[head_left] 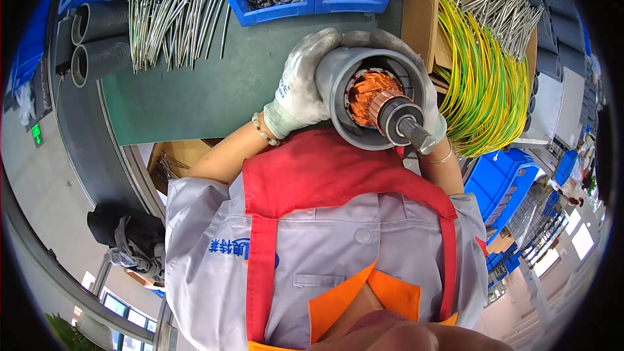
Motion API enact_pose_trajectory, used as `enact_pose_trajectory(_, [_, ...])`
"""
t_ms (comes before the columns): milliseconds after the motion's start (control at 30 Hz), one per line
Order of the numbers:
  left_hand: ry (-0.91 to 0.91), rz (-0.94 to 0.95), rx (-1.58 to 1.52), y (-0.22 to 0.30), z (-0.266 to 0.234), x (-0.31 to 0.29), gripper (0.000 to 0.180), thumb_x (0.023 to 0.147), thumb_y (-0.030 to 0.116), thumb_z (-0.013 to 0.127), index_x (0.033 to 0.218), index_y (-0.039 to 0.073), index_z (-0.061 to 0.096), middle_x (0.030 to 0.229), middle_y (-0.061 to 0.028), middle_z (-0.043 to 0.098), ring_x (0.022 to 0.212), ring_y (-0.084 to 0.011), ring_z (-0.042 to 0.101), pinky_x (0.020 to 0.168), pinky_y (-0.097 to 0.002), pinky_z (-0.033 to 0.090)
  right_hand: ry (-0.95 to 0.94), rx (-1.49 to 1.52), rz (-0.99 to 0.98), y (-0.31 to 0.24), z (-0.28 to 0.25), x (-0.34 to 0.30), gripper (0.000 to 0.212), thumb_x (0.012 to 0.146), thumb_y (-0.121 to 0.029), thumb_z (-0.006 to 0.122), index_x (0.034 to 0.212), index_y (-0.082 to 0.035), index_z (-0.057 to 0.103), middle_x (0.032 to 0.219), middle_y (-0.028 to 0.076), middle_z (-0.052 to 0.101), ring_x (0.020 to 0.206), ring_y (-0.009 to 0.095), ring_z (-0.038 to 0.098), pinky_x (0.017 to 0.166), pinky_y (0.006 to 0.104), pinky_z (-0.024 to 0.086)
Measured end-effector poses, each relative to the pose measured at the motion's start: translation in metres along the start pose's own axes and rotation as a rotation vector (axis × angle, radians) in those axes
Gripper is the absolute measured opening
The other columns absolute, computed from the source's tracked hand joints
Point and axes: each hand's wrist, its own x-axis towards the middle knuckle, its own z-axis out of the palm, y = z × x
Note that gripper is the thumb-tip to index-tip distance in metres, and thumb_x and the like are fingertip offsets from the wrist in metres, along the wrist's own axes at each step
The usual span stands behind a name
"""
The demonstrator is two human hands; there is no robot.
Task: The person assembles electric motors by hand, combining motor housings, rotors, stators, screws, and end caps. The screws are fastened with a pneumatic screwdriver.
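Both my hands, in white knit gloves, hold a grey cylindrical motor housing [330, 84] over the near edge of the green work surface, in front of my red apron. My left hand [300, 86] wraps round its left side. My right hand [430, 101] grips the right side, its fingers partly hidden by the housing. The housing's open end faces up toward me. Inside sits a motor armature [380, 94] with copper windings, a copper commutator and a dark bearing; its steel shaft sticks out past the rim, to the lower right.
Long steel bolts [179, 16] lie at the far left of the green mat [140, 107], beside grey tubes [101, 62]. Blue bins [244, 13] with black rings stand at the back. To the right, a cardboard box [419, 13] borders yellow-green wires [484, 91] and more steel rods.
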Motion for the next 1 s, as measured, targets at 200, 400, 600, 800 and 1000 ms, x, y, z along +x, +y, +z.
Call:
enact_pose_trajectory(200, [-0.025, 0.278, 0.157, 0.0, -0.004, 0.011, 0.094, 0.059, 0.044, 0.088, 0.132, 0.001, 0.047, 0.129, -0.0226, 0.056, 0.122, -0.0427, 0.052, 0.106, -0.0514, 0.038, 0.019, 0.564, -0.141, -0.017, -0.014, 0.019, 0.107, 0.065, -0.017, 0.089, 0.15, 0.0, 0.024, 0.14, 0.019, 0.052, 0.124, 0.029, 0.056, 0.113, 0.0411, 0.035])
enact_pose_trajectory(400, [-0.007, 0.499, 0.456, 0.01, -0.014, 0.013, 0.097, 0.059, 0.049, 0.086, 0.134, 0.002, 0.046, 0.127, -0.0195, 0.058, 0.123, -0.0418, 0.051, 0.106, -0.0508, 0.037, -0.042, -1.219, -0.265, -0.017, -0.029, 0.128, 0.026, 0.086, -0.026, 0.065, 0.106, -0.01, 0.069, 0.102, 0.013, 0.07, 0.1, 0.031, 0.065, 0.087, 0.0434, 0.05])
enact_pose_trajectory(600, [-0.098, 0.532, 0.391, 0.013, -0.028, 0.003, 0.105, 0.066, 0.048, 0.084, 0.145, 0.001, 0.032, 0.141, -0.0209, 0.047, 0.135, -0.0391, 0.041, 0.113, -0.0489, 0.029, -0.093, -1.682, -0.391, 0.041, -0.034, 0.156, 0.014, 0.082, -0.017, 0.055, 0.087, -0.017, 0.067, 0.085, 0.006, 0.067, 0.086, 0.027, 0.065, 0.076, 0.0446, 0.047])
enact_pose_trajectory(800, [0.426, 0.663, 0.363, 0.127, -0.137, 0.036, 0.058, 0.08, 0.008, 0.073, 0.131, -0.003, 0.049, 0.115, -0.0176, 0.065, 0.109, -0.028, 0.064, 0.096, -0.0388, 0.048, -0.039, -1.587, -0.373, 0.039, -0.033, 0.148, 0.026, 0.077, -0.019, 0.066, 0.101, -0.013, 0.062, 0.095, 0.006, 0.062, 0.096, 0.026, 0.06, 0.078, 0.0456, 0.048])
enact_pose_trajectory(1000, [0.618, 0.509, 1.18, 0.174, -0.286, 0.193, 0.035, 0.085, 0.026, 0.066, 0.113, 0.005, 0.066, 0.105, -0.0184, 0.069, 0.103, -0.036, 0.064, 0.089, -0.0421, 0.05, -0.111, -1.463, -0.218, 0.013, -0.031, 0.16, 0.039, 0.074, -0.028, 0.063, 0.11, -0.013, 0.067, 0.101, 0.013, 0.069, 0.095, 0.034, 0.066, 0.08, 0.0441, 0.052])
